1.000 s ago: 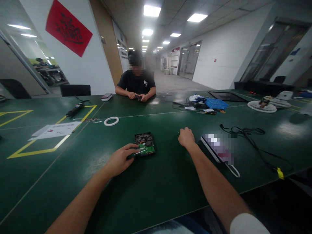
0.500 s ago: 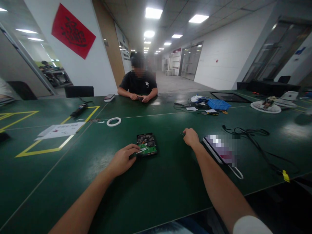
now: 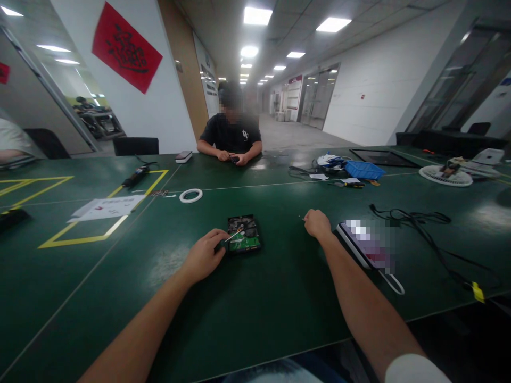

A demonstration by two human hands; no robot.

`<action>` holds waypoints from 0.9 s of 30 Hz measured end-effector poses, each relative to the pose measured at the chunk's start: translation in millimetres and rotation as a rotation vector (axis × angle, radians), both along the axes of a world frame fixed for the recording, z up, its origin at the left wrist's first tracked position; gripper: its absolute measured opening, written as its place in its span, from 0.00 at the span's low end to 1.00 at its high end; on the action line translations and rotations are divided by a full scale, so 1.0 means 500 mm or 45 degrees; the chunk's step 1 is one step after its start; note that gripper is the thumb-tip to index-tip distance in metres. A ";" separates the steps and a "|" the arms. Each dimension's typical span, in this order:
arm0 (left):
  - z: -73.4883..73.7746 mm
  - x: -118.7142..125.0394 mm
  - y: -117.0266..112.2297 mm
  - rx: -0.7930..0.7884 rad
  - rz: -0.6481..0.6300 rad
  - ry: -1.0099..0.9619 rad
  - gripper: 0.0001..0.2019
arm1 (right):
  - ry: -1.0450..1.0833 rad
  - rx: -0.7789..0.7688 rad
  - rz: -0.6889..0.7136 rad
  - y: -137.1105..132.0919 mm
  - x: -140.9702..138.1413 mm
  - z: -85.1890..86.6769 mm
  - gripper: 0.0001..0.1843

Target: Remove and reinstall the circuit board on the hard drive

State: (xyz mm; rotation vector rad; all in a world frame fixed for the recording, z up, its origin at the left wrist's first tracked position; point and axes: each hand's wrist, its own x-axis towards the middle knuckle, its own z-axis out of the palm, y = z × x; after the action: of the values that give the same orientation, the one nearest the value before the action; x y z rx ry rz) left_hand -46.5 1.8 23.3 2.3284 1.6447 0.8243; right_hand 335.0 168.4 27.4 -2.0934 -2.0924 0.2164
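On the green table lies a hard drive point(image 3: 244, 234) with its green circuit board facing up. My left hand point(image 3: 205, 257) is at its left side, fingers closed around the dark handle of a screwdriver point(image 3: 233, 236). The thin metal shaft reaches over the drive; whether the tip touches it I cannot tell. To the right of the drive, my right hand point(image 3: 317, 223) rests low over the table with its fingers drawn together. Tiny bits, perhaps screws point(image 3: 301, 217), lie at its fingertips. Anything inside those fingers is too small to make out.
A phone-like device point(image 3: 365, 247) with a white strap lies beside my right forearm, near black cables point(image 3: 419, 234). Farther off are a white tape ring point(image 3: 191, 196), paper sheets point(image 3: 107, 207), a blue basket point(image 3: 364, 170) and a fan part point(image 3: 445, 176). Another person point(image 3: 229, 135) sits opposite.
The screwdriver's shaft now angles farther up over the drive, and my left fingers have curled more around its handle. My right hand stays by the tiny bits. The whole view has shifted slightly.
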 end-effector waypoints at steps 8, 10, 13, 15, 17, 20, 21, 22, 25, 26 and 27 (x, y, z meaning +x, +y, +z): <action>0.005 0.003 0.000 0.008 -0.006 -0.028 0.20 | -0.020 -0.041 -0.036 0.006 0.003 0.003 0.14; 0.007 0.004 -0.001 0.022 -0.018 -0.034 0.20 | -0.020 -0.047 -0.040 0.010 0.004 0.000 0.14; 0.006 0.006 -0.002 0.051 -0.031 -0.042 0.21 | -0.019 -0.054 -0.050 0.014 0.004 -0.005 0.14; 0.003 0.006 -0.002 0.059 -0.043 -0.043 0.22 | -0.018 -0.047 -0.056 0.015 0.005 -0.007 0.14; 0.001 0.006 -0.003 0.060 -0.058 -0.045 0.23 | -0.015 -0.034 -0.063 0.013 0.006 -0.004 0.14; 0.003 0.008 -0.004 0.051 -0.075 -0.051 0.24 | -0.009 -0.001 -0.076 0.008 0.008 0.009 0.14; 0.005 0.008 -0.005 0.041 -0.080 -0.051 0.24 | -0.012 0.016 -0.083 0.004 0.005 0.017 0.14; 0.008 0.009 -0.006 0.028 -0.085 -0.051 0.24 | -0.011 0.051 -0.081 -0.001 -0.001 0.025 0.15; 0.014 0.010 -0.010 -0.025 -0.110 -0.051 0.25 | 0.108 0.215 0.044 -0.031 -0.045 0.044 0.14; 0.015 0.010 -0.011 -0.039 -0.119 -0.049 0.25 | 0.207 0.250 0.142 -0.046 -0.069 0.048 0.13; 0.016 0.010 -0.011 -0.048 -0.125 -0.048 0.25 | 0.319 0.243 0.269 -0.063 -0.095 0.049 0.11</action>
State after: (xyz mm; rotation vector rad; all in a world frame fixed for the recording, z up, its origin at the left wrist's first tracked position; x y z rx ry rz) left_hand -41.6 -3.9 31.3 2.3324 1.5047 0.8045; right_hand 287.6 136.7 51.6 -1.6466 -2.0878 0.2787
